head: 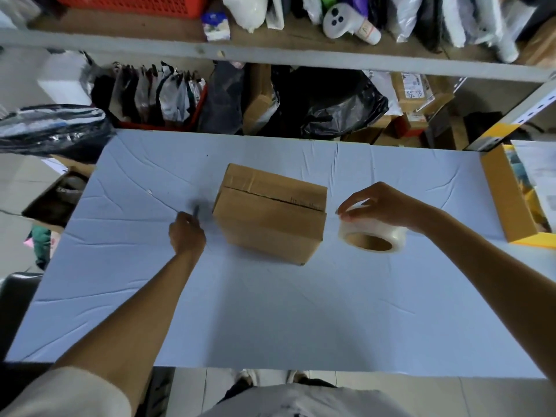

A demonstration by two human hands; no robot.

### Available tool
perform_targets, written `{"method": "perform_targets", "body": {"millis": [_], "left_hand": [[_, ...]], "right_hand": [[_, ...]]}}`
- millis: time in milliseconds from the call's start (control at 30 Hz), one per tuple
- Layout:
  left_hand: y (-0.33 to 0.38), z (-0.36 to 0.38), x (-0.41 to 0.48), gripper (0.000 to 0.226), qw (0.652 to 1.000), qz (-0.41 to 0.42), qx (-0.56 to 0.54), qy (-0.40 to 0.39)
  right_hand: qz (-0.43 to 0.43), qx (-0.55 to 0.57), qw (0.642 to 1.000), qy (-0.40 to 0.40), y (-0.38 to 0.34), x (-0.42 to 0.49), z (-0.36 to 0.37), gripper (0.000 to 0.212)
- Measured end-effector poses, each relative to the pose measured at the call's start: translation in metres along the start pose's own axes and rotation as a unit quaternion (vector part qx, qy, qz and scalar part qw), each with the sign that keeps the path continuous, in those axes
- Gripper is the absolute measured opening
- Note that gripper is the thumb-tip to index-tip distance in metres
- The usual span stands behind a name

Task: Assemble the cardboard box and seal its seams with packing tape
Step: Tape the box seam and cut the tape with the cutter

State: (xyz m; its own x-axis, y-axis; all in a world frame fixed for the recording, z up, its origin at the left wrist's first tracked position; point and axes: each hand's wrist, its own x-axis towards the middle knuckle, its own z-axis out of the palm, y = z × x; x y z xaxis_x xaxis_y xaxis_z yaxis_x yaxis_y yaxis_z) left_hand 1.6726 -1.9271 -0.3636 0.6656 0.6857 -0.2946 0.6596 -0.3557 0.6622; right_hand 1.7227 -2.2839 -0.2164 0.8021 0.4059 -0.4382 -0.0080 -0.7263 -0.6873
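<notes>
Closed cardboard box (270,218) in the middle of the table (270,311), tape roll (371,236) beside it.
Right hand (388,206) pinches the roll's upper rim, right of the box; left hand (186,233) curls just left of it, whether gripping the blurred dark thing (196,209) I cannot tell.

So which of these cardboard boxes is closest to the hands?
The plain brown box mid-table, between the left hand and right hand; the open yellow-sided box sits far right.
</notes>
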Motion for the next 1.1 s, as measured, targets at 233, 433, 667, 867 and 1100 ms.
{"method": "perform_targets", "body": {"millis": [233, 433, 667, 867, 1100], "left_hand": [[0.084, -0.072, -0.046, 0.008, 0.952, 0.166, -0.208, 0.149], [0.144, -0.054, -0.147, 0.02, 0.919, 0.39, -0.044, -0.033], [0.137, -0.004, -0.167, 0.017, 0.915, 0.375, -0.022, -0.149], [0.137, 0.007, -0.169, 0.012, 0.919, 0.35, -0.015, -0.179], [0.136, 0.014, -0.182, 0.005, 0.922, 0.335, -0.045, -0.187]], "right_hand": [[0.0, 0.017, 1.0, -0.002, 0.002, -0.001, 0.006, 0.01], [0.002, 0.036, 0.999, 0.029, 0.005, -0.004, 0.008, 0.011], [0.006, 0.046, 0.998, 0.05, 0.017, -0.009, 0.006, 0.007], [-0.014, 0.052, 0.997, 0.055, 0.019, -0.009, 0.006, 0.013], [-0.017, 0.057, 0.996, 0.059, 0.021, -0.01, 0.005, 0.017]]}}
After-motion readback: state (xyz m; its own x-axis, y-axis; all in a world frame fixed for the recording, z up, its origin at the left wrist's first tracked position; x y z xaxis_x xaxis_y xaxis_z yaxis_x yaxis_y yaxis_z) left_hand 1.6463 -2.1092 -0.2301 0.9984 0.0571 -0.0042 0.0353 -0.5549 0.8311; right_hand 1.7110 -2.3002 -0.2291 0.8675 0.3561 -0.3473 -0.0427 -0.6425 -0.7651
